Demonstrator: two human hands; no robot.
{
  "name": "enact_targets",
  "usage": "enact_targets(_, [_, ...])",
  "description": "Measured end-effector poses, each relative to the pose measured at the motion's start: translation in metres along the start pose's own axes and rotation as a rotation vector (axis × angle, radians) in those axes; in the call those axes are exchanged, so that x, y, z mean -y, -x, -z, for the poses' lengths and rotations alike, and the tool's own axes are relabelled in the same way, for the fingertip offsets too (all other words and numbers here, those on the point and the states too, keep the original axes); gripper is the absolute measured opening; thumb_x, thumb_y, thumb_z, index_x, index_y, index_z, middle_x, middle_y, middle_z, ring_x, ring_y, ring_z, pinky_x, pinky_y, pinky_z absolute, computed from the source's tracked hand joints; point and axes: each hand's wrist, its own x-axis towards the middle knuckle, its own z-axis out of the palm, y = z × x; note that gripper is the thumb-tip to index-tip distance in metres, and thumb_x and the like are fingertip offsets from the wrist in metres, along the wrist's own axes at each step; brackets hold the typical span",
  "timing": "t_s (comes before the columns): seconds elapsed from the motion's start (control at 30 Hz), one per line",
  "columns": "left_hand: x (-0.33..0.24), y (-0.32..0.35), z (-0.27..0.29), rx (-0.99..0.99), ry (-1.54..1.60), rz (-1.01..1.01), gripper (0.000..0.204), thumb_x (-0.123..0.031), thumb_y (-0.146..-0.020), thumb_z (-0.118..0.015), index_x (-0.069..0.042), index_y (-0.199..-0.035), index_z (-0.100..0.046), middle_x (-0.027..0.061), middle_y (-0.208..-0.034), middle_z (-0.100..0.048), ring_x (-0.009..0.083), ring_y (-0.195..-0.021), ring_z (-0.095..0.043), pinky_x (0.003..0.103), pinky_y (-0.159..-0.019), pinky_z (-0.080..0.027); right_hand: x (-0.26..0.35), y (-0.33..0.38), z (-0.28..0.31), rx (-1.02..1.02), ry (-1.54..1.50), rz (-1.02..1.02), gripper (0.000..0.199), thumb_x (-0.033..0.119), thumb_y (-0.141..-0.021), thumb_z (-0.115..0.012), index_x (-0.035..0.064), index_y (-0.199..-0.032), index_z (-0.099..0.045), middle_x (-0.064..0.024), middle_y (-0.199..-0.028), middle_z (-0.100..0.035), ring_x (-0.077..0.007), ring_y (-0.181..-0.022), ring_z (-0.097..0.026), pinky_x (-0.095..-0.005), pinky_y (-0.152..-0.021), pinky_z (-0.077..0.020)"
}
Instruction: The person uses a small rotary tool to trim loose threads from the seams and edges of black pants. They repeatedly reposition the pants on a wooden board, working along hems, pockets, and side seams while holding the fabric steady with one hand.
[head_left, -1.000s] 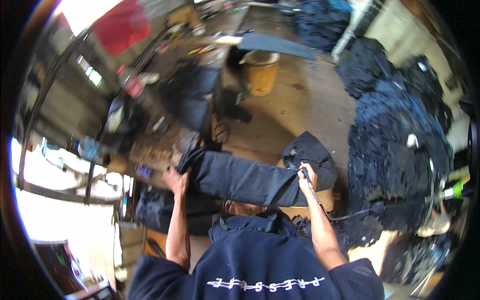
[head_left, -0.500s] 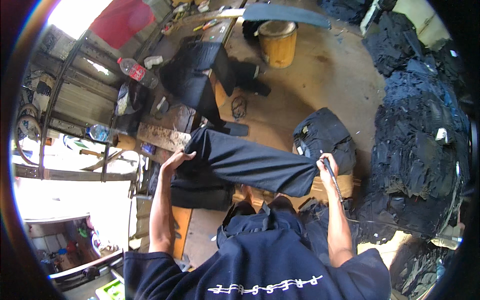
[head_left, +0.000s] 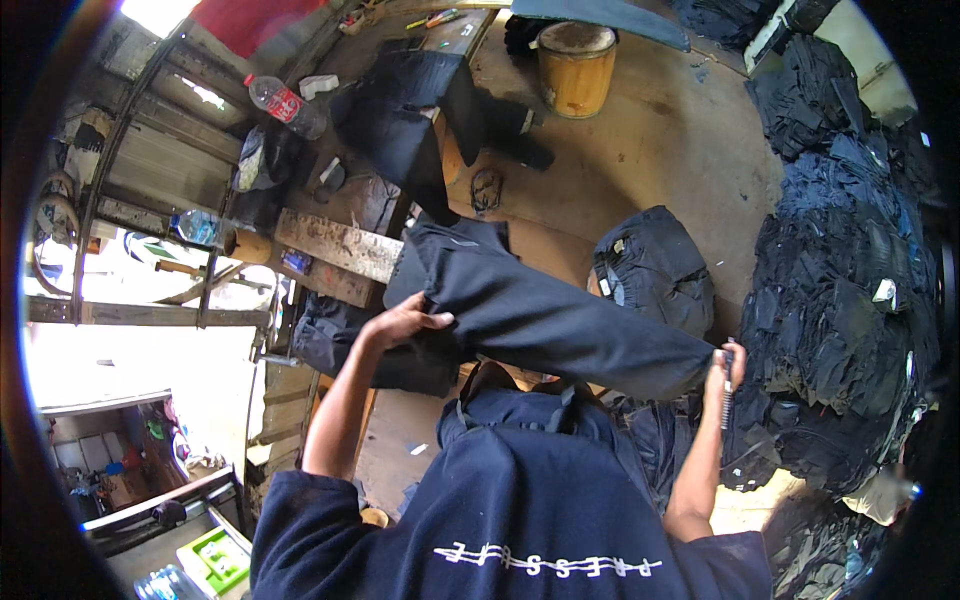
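A long piece of black clothing (head_left: pixel 560 315), seemingly a pair of trousers, stretches slantwise in front of my body. My left hand (head_left: pixel 408 322) is closed on its near edge at the left, thumb lying on top of the cloth. At the far right end of the garment my right hand (head_left: pixel 727 368) pinches the cloth. A slim dark pen-like tool (head_left: pixel 725 405) with a ribbed, coiled tail also sits in that hand, pointing down along the wrist; its tip is hidden. The garment's upper left part rests by a worn wooden board (head_left: pixel 340 247).
A black bundle (head_left: pixel 655 270) stands just beyond the garment. Tall piles of black cloth (head_left: pixel 830 290) line the right side. Ahead are a yellowish bucket (head_left: pixel 577 70) and black cloth draped over a bench (head_left: pixel 405 115). A plastic bottle (head_left: pixel 285 103) lies at the left wall.
Both my hands have moved right and slightly nearer, carrying the black garment along. More of its left part now shows beyond my left hand. The head view has shifted a little.
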Motion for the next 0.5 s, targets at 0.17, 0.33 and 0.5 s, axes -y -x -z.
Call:
enact_targets(0.17, [-0.013,-0.044,0.004,-0.075,0.423,0.026,0.065,-0.056,-0.098,-0.077,-0.005,-0.137,-0.067,0.0117,-0.121,-0.072,0.0246,-0.107,-0.068,0.041,-0.099,-0.052,0.052,-0.039,0.009,-0.092,-0.17,0.171,0.022,0.008,-0.098,-0.072,0.0053,-0.119,-0.066,-0.0045,-0.107,-0.064,-0.0223,-0.099,-0.062,-0.0361,-0.097,-0.0505])
enact_targets(0.33, [-0.022,-0.094,0.016,-0.481,0.268,-0.118,0.045,-0.048,-0.101,-0.079,-0.004,-0.108,-0.083,0.0025,-0.089,-0.074,0.0127,-0.068,-0.06,0.031,-0.066,-0.051,0.07,-0.035,0.011,-0.165,0.031,0.224,0.019,0.005,-0.096,-0.073,0.0042,-0.115,-0.068,-0.0097,-0.108,-0.073,-0.0255,-0.103,-0.069,-0.0383,-0.097,-0.0533])
enact_targets(0.5, [-0.066,-0.11,-0.139,-0.222,0.168,-0.328,0.035,-0.034,-0.096,-0.085,-0.001,-0.099,-0.075,0.0034,-0.081,-0.068,0.0135,-0.075,-0.062,0.035,-0.067,-0.055,-0.027,-0.071,0.154,-0.408,0.278,0.334,0.023,0.01,-0.094,-0.076,0.0047,-0.115,-0.069,-0.0115,-0.111,-0.074,-0.0292,-0.105,-0.07,-0.043,-0.097,-0.054])
